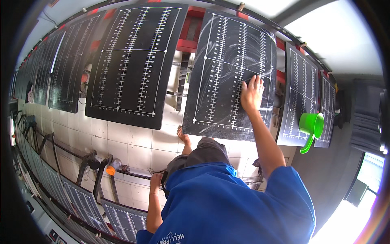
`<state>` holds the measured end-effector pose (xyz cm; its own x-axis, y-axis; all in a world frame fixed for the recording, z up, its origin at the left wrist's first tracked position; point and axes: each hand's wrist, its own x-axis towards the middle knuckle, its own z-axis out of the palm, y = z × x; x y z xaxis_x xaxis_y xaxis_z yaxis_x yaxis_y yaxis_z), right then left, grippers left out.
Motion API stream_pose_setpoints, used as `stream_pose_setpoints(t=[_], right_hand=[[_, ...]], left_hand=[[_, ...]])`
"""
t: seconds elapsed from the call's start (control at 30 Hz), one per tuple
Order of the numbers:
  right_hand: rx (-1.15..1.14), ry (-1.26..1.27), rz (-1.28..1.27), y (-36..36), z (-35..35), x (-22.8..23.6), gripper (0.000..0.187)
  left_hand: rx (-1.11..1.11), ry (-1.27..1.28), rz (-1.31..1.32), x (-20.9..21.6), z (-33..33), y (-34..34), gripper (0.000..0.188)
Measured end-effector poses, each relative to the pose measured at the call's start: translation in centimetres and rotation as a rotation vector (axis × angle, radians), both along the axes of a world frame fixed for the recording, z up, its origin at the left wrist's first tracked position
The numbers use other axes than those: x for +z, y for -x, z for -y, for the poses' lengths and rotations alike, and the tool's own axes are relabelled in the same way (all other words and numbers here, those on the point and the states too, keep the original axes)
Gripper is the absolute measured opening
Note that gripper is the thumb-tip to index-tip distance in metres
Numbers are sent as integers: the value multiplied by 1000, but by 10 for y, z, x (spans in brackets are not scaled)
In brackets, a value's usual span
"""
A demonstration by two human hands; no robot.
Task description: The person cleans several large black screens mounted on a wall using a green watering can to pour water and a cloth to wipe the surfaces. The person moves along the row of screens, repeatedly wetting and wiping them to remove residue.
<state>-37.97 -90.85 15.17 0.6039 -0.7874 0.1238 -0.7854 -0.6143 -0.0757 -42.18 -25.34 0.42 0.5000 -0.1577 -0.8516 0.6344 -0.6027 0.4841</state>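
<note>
My right hand point(252, 95) lies flat with its fingers stretched out on a dark board point(199, 97) that has white ruler scales and grid lines. Pale streaky smears cover the board's upper and right parts, around the hand. My left hand point(156, 179) hangs low beside my hip, off the boards; its fingers are too small and partly hidden to make out. A bright green dipper point(312, 124) with a handle rests on the neighbouring dark board point(293, 85) to the right.
More marked boards, such as a large dark board point(132, 61), stand in a row to the left on a red frame point(189, 34). Behind me on the left are metal rails point(97, 179), an orange-ended container point(113, 167) and other boards point(126, 219). White tiles point(138, 138) cover the floor.
</note>
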Motion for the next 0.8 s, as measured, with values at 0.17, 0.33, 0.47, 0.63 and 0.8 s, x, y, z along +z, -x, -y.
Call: stream_pose_setpoints(t=[0.17, 0.33, 0.47, 0.63, 0.8], right_hand=[[467, 20, -216, -75, -198, 37, 68], [457, -474, 73, 60, -180, 24, 71], [-46, -108, 92, 178, -54, -22, 71], [-134, 21, 162, 59, 71, 16, 69], [39, 65, 183, 86, 38, 4, 66]], left_hand=[[77, 101, -123, -4, 42, -48, 24], [2, 76, -98, 1, 70, -86, 28], [6, 44, -98, 14, 78, -85, 27], [-222, 123, -74, 7, 86, -84, 27], [-144, 63, -52, 22, 108, -107, 27]])
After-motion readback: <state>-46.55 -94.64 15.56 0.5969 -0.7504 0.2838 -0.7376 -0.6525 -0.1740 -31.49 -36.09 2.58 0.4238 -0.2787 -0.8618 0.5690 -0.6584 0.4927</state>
